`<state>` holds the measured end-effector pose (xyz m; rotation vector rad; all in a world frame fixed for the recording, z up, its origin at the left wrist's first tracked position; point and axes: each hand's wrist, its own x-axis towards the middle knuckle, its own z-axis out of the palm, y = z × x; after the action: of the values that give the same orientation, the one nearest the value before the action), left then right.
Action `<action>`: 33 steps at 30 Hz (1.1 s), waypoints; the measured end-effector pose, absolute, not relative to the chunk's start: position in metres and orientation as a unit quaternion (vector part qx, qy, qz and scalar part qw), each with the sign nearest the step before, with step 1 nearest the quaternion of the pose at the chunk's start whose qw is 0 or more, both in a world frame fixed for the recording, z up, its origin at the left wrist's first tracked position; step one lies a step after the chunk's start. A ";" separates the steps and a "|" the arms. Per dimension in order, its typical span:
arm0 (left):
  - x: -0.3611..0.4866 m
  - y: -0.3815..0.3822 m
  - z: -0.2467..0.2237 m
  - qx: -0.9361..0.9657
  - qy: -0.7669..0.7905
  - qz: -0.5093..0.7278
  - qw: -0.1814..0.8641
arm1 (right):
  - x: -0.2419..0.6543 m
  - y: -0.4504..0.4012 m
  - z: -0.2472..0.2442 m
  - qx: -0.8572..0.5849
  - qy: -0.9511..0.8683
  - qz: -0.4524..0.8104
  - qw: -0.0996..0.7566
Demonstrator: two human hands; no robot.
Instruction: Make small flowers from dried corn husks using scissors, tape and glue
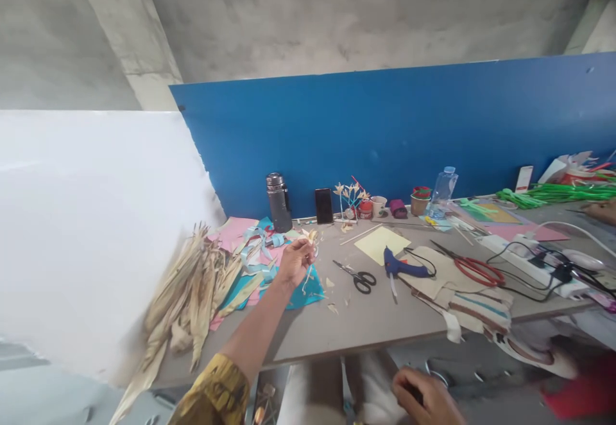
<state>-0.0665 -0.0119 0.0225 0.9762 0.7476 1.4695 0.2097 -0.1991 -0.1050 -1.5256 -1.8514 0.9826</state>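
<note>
My left hand (295, 263) is raised over the table, fingers pinched on a small corn husk flower (312, 236) with a thin pale stem hanging down. Below the table's front edge, my right hand (426, 396) is loosely curled near my lap, and I see nothing in it. Black-handled scissors (360, 277) lie right of my left hand, and a blue glue gun (404, 264) rests farther right. Dried corn husks (192, 296) are heaped on the left. Several finished-looking husk flowers (352, 192) stand at the back.
A dark thermos (278, 203), a phone (324, 206) and a plastic bottle (443, 192) stand along the blue partition (327, 136). Red-handled shears (476, 271) lie near a power strip (534, 264) with trailing cords. Another person's hand (601, 212) shows at the right edge.
</note>
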 end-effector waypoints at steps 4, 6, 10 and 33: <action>-0.062 -0.007 0.012 0.419 0.321 0.605 0.596 | 0.194 -0.182 -0.052 -0.522 -0.661 0.442 0.309; -0.059 -0.009 0.006 0.426 0.323 0.589 0.606 | 0.185 -0.162 -0.021 -0.498 -0.647 0.460 0.348; -0.053 -0.015 -0.004 0.434 0.338 0.565 0.615 | 0.158 -0.109 0.024 -0.491 -0.600 0.439 0.454; -0.065 -0.020 0.008 0.491 0.348 0.438 0.668 | 0.121 -0.047 0.023 -0.484 -0.661 0.419 0.392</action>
<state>-0.0647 -0.0201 0.0079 1.1073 0.7855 0.9879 0.1206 -0.0468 0.0232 -1.2279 -1.6781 1.0636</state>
